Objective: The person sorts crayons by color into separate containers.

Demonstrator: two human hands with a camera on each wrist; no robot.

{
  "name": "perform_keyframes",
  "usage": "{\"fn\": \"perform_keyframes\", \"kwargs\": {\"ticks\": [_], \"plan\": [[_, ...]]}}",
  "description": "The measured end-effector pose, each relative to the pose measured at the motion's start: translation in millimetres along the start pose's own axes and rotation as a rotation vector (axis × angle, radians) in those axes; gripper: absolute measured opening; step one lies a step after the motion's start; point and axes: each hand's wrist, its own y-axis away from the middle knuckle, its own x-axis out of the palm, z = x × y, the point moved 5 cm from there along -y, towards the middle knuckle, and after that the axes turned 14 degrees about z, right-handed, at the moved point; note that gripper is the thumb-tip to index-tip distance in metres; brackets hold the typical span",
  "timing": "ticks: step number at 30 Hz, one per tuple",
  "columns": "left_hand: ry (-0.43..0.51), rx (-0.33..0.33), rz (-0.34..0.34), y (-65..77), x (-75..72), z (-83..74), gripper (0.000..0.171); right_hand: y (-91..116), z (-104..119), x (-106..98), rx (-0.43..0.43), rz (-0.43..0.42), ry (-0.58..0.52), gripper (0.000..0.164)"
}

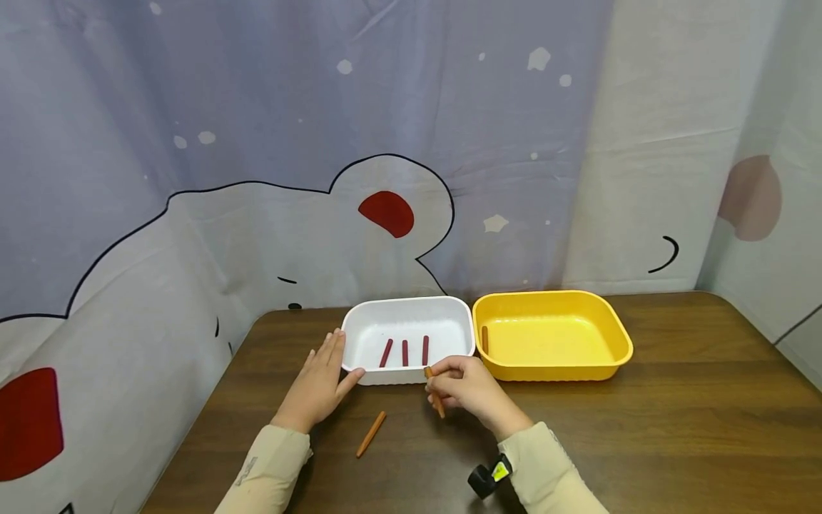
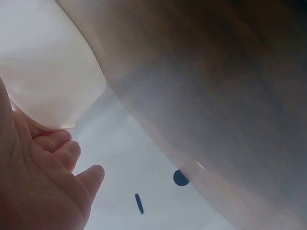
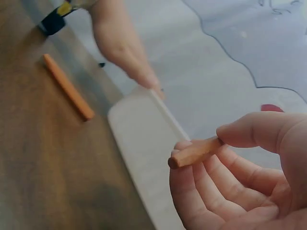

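My right hand (image 1: 474, 392) pinches an orange-brown crayon-like stick (image 3: 196, 153) between thumb and fingers, just in front of the white tray (image 1: 359, 376) at its right corner. Against the left side of that tray rests my left hand (image 1: 319, 382), its fingers fairly straight; the left wrist view shows this hand (image 2: 53, 177) touching the tray's edge. Inside the white tray lie three dark red sticks (image 1: 405, 353). A second orange-brown stick (image 1: 371, 434) lies on the table between my forearms. One brown stick (image 1: 484, 340) sits at the left end of the yellow tray (image 1: 552, 373).
The two trays stand side by side, touching or nearly so, near the back of the brown wooden table (image 1: 693, 428). Behind them hangs a printed curtain (image 1: 514, 143) that reaches down to the table's back edge. A black device (image 1: 488, 477) sits at my right wrist.
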Motion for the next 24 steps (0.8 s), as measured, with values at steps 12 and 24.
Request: {"fn": "perform_keyframes", "kwargs": {"ticks": [12, 24], "plan": [[0.008, -0.003, -0.011, 0.3, -0.7, 0.1, 0.084, 12.5, 27.1, -25.6, -0.058, -0.044, -0.028, 0.025], [0.009, 0.003, -0.012, 0.1, -0.7, -0.7, 0.084, 28.6, 36.1, -61.9, -0.057, -0.219, -0.053, 0.03]]}}
